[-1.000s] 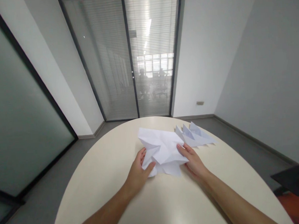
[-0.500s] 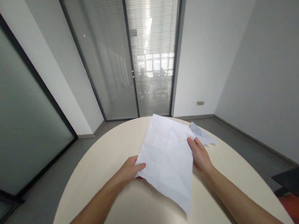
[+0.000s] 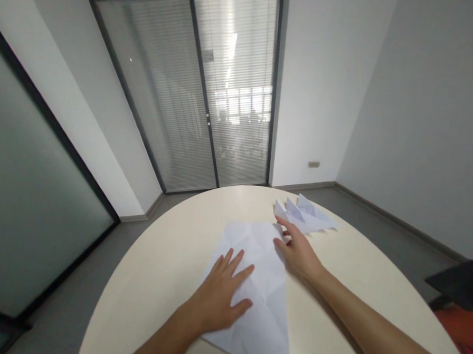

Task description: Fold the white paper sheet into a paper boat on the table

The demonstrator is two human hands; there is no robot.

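Observation:
A creased white sheet of paper [image 3: 262,302] lies on the round table in front of me. My left hand [image 3: 224,291] rests flat on the sheet's left half, fingers spread. At the upper right corner of the sheet is my right hand [image 3: 298,247], its thumb and index finger apart around that edge; the other fingers are curled and partly hidden. Just beyond my right hand sits a folded white paper piece [image 3: 308,215] with several pointed flaps standing up.
The round cream tabletop [image 3: 155,287] fills the lower view. A black and red chair [image 3: 464,292] stands at the right edge. Behind the table is a glass partition with blinds [image 3: 169,96], with a grey wall [image 3: 427,109] to the right.
The sheet, held up between both hands before, now lies on the table, nearer to me. My left hand has gone from gripping its edge to lying flat; my right hand has loosened.

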